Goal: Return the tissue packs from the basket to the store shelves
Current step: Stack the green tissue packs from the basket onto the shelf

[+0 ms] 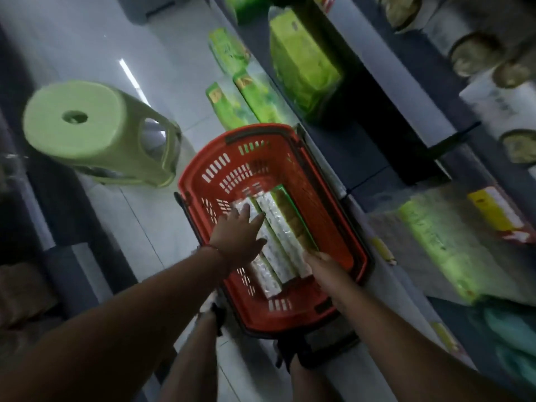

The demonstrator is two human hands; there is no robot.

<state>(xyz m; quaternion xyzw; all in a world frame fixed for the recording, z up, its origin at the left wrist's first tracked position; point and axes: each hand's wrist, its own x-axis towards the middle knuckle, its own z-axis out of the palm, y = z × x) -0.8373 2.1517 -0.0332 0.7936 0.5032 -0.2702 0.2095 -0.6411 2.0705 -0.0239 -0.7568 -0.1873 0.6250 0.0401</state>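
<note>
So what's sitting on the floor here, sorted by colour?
Red: 1, the basket
Pale green: 1, the stool
Bright green: 3, packs propped by the shelf
Total: 5, leaving out the white tissue packs inside the basket.

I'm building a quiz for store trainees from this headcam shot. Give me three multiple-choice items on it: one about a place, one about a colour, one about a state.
1. Where are the tissue packs that the hands reach for?
A. On the stool
B. In the basket
C. On the floor tiles

2. What colour is the basket?
A. Red
B. Blue
C. White

3. How is the left hand held?
A. Clenched in a fist
B. Gripping the basket handle
C. Fingers spread flat on the packs

Answers: 1 B, the white packs lie side by side on the basket's floor. 2 A, its slotted walls and rim are red. 3 C, the fingers lie straight on top of the packs; the right hand is at their near end.
</note>
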